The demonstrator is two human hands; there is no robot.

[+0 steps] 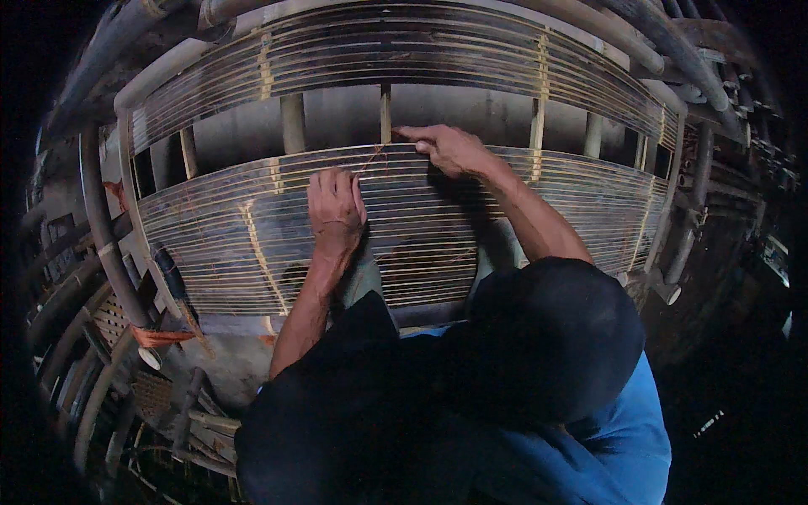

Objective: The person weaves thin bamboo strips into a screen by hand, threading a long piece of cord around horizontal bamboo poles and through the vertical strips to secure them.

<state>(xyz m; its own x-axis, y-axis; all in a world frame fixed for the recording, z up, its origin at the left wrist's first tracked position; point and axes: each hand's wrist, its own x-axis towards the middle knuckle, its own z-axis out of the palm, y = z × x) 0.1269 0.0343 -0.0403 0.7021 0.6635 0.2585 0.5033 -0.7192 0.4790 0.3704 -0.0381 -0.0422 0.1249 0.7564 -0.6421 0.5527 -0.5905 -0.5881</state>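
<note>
A wide panel of thin, pale bamboo slats [421,244] stretches before me inside a bamboo frame. My left hand [335,206] is closed at the panel's upper rows, its fingers bent and pressed together; whatever they hold is hidden. A thin reddish cord [374,156] crosses the slats just right of those fingers. My right hand [453,150] lies farther right, at the panel's far edge. Its forefinger stretches left towards an upright strip [385,114], while the other fingers curl in, and I cannot make out what they grip.
Beyond a gap lies a second band of slats [404,50]. A dark-handled tool [171,276] hangs at the panel's left edge, above an orange tie [164,337]. Bamboo poles [101,202] stand at left; another pole [686,189] stands at right. Woven baskets [151,394] lie lower left.
</note>
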